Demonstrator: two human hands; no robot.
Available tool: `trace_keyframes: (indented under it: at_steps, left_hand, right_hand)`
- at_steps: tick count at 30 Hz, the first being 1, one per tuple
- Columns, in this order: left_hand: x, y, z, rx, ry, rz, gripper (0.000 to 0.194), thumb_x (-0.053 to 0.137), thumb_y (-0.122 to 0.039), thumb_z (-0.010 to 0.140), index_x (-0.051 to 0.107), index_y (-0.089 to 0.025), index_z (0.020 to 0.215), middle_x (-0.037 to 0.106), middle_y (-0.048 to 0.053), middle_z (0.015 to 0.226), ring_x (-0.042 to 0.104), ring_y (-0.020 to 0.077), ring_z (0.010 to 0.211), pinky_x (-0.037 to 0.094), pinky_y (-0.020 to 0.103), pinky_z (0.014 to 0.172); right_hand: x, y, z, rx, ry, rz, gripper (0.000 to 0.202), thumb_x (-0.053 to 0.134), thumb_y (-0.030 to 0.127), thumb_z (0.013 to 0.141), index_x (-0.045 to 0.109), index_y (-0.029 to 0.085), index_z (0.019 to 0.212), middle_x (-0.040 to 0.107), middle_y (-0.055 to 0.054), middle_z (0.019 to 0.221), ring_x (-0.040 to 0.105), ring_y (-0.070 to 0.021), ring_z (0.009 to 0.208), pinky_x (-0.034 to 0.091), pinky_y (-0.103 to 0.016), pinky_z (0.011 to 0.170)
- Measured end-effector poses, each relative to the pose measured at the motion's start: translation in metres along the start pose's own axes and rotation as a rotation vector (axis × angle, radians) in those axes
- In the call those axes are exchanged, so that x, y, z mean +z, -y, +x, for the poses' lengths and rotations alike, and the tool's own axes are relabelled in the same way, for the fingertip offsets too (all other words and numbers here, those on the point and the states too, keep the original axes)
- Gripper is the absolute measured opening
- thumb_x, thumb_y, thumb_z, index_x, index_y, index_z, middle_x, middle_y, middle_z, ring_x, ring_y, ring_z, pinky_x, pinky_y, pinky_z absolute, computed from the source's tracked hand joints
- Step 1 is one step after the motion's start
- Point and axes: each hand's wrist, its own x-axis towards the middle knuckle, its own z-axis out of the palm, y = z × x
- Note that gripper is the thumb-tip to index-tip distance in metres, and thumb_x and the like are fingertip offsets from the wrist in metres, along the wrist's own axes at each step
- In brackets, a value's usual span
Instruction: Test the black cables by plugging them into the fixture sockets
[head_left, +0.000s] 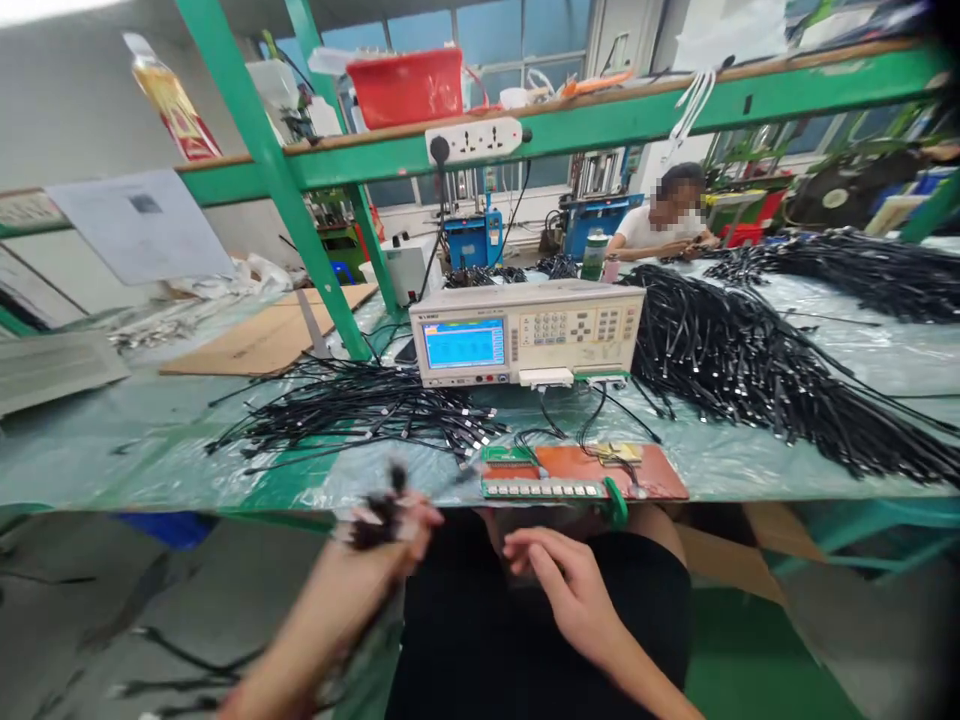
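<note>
My left hand (397,535), blurred by motion, is closed around a bunch of black cables (379,510) just in front of the table edge. My right hand (551,570) is over my lap, its fingers loosely bent and apart, with nothing visible in it. Beyond it at the table's front edge lies a reddish board (652,472) with a green connector strip (544,489), wired to a bench meter (577,330) with a lit blue screen. Left of the meter, loose black cables (360,405) lie on the plastic-covered table (330,475).
A large heap of black cables (720,370) covers the right side of the table. Green frame posts (281,190) carry a shelf with a red basket (409,88) and a power strip (474,140). Another person (660,225) sits across the table. More cables (195,675) hang at lower left.
</note>
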Motion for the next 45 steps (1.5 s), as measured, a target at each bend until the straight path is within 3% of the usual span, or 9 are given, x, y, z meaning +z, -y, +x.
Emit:
trace_keyframes:
  at_steps: [2,4,7,13,15,17,21,32,45]
  left_hand:
    - [0.050,0.038,-0.006,-0.195,0.054,-0.151,0.046,0.077,-0.061,0.078,0.067,-0.017,0.079,0.050,-0.003,0.054,0.037,0.0069,0.042,0.026,0.020,0.040]
    - [0.091,0.067,-0.007,-0.311,0.084,-0.298,0.056,0.080,-0.069,0.066,0.059,-0.017,0.065,0.041,-0.006,0.048,0.029,0.0056,0.041,0.021,0.021,0.040]
    - [0.122,0.091,-0.004,-0.312,0.094,-0.408,0.051,0.080,-0.065,0.070,0.061,-0.018,0.072,0.039,-0.007,0.049,0.027,0.0059,0.041,0.023,0.022,0.040]
    - [0.112,0.108,0.003,-0.186,-0.051,-0.309,0.037,0.068,-0.053,0.089,0.069,-0.017,0.094,0.070,0.007,0.084,0.062,0.0157,0.071,0.050,0.026,0.063]
    - [0.105,0.110,0.005,-0.174,-0.060,-0.250,0.039,0.065,-0.056,0.090,0.067,-0.017,0.097,0.066,0.003,0.072,0.062,0.0157,0.068,0.050,0.025,0.063]
    - [0.102,0.111,0.007,-0.227,-0.025,-0.223,0.042,0.061,-0.059,0.091,0.064,-0.018,0.100,0.049,-0.006,0.056,0.045,0.0090,0.046,0.037,0.019,0.046]
    - [0.110,0.111,0.008,-0.368,0.071,-0.305,0.047,0.066,-0.064,0.086,0.055,-0.021,0.103,0.035,-0.012,0.056,0.018,0.0027,0.039,0.016,0.016,0.039]
    - [0.138,0.113,0.000,-0.345,0.236,-0.328,0.035,0.057,-0.050,0.098,0.058,-0.015,0.100,0.068,0.003,0.074,0.039,0.0052,0.046,0.026,0.021,0.046]
    - [0.150,0.110,0.008,-0.407,0.229,-0.380,0.038,0.057,-0.051,0.097,0.057,-0.015,0.083,0.068,0.005,0.069,0.037,0.0044,0.040,0.023,0.022,0.042]
  right_hand:
    - [0.005,0.017,0.006,0.029,-0.023,0.094,0.037,0.049,0.046,0.103,0.069,0.019,0.118,0.071,-0.009,0.097,0.069,-0.0219,0.084,0.057,-0.033,0.078]
    - [0.006,0.022,0.008,0.106,-0.070,0.151,0.037,0.053,0.050,0.101,0.070,0.018,0.111,0.066,-0.004,0.077,0.064,-0.0180,0.066,0.055,-0.028,0.063]
    - [0.003,0.020,0.007,0.193,-0.163,0.232,0.039,0.052,0.053,0.100,0.069,0.018,0.100,0.052,0.002,0.060,0.051,-0.0141,0.051,0.048,-0.025,0.051]
    - [-0.008,0.005,0.000,0.162,-0.425,0.497,0.033,0.054,0.046,0.102,0.061,0.019,0.085,0.057,-0.003,0.076,0.053,-0.0153,0.068,0.049,-0.027,0.063]
    - [-0.014,-0.003,-0.002,0.135,-0.518,0.622,0.035,0.054,0.043,0.102,0.054,0.019,0.077,0.045,0.002,0.065,0.044,-0.0116,0.058,0.043,-0.023,0.056]
    - [-0.022,-0.013,-0.005,0.154,-0.554,0.718,0.040,0.055,0.045,0.102,0.047,0.019,0.071,0.031,0.006,0.058,0.028,-0.0086,0.048,0.030,-0.020,0.045]
    - [-0.032,-0.033,-0.014,0.263,-0.527,0.721,0.049,0.053,0.052,0.101,0.046,0.019,0.066,0.024,0.008,0.053,0.015,-0.0069,0.043,0.015,-0.021,0.039]
    - [-0.041,-0.058,-0.030,0.328,-0.408,0.398,0.059,0.045,0.050,0.104,0.045,0.019,0.053,0.037,0.003,0.049,0.034,-0.0102,0.044,0.023,-0.027,0.046]
    - [-0.038,-0.062,-0.023,0.304,-0.349,0.293,0.062,0.044,0.057,0.103,0.039,0.021,0.053,0.036,0.003,0.048,0.033,-0.0108,0.045,0.025,-0.028,0.048]
